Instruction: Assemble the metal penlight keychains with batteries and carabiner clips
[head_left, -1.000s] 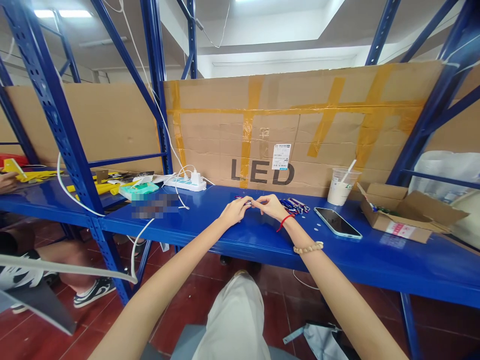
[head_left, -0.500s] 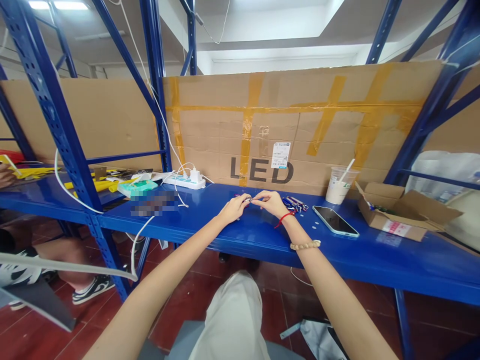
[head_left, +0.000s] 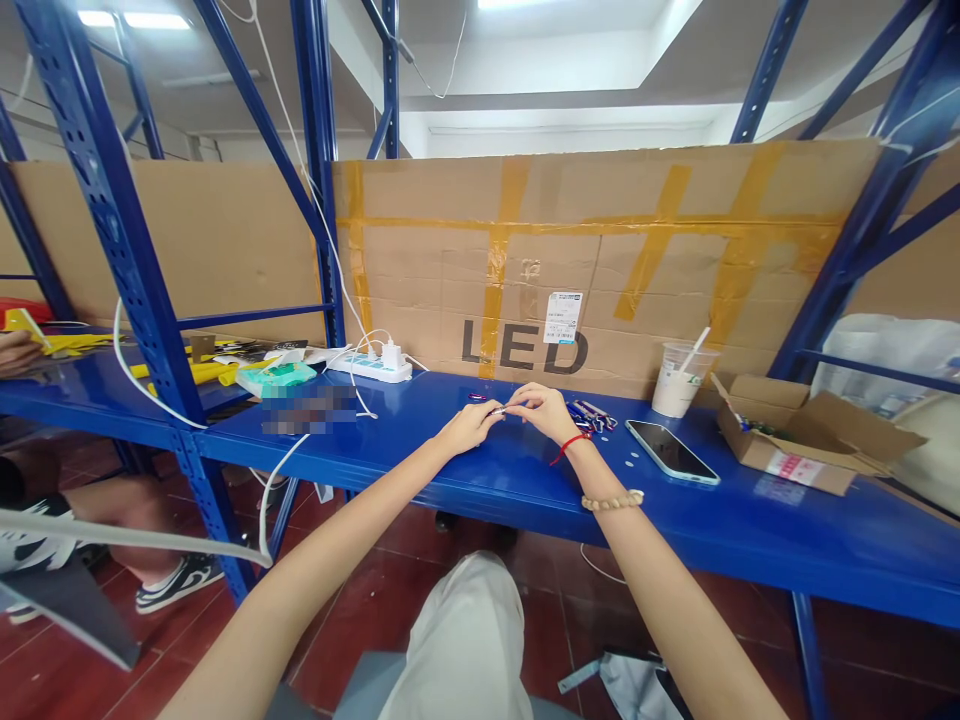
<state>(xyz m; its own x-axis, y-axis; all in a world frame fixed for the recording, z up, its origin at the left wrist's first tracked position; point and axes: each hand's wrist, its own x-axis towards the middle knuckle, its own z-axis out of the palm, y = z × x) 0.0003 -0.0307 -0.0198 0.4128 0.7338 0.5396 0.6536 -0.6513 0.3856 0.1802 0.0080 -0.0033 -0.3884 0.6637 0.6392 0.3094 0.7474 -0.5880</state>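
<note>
Over the blue shelf top [head_left: 420,420], my left hand [head_left: 466,430] pinches a small shiny metal piece [head_left: 499,410] between its fingertips. My right hand [head_left: 541,408] meets it from the other side, thumb and finger closed at the same piece. Fingers cover most of that piece, and its kind is too small to make out. A loose pile of small blue, red and silver metal pieces [head_left: 592,415] lies just right of my right hand. One small purple-blue piece [head_left: 478,397] rests behind my left hand.
To the right lie a phone [head_left: 673,452], a plastic cup with straw [head_left: 679,383] and an open cardboard box [head_left: 795,455]. A power strip [head_left: 367,364] and a green packet [head_left: 276,377] are at left. Cardboard [head_left: 427,270] walls the back. Another person's hand [head_left: 19,353] shows far left.
My hands have come slightly closer together around the small metal piece. The small purple-blue piece behind my left hand now shows more fully. The camera view has shifted a little.
</note>
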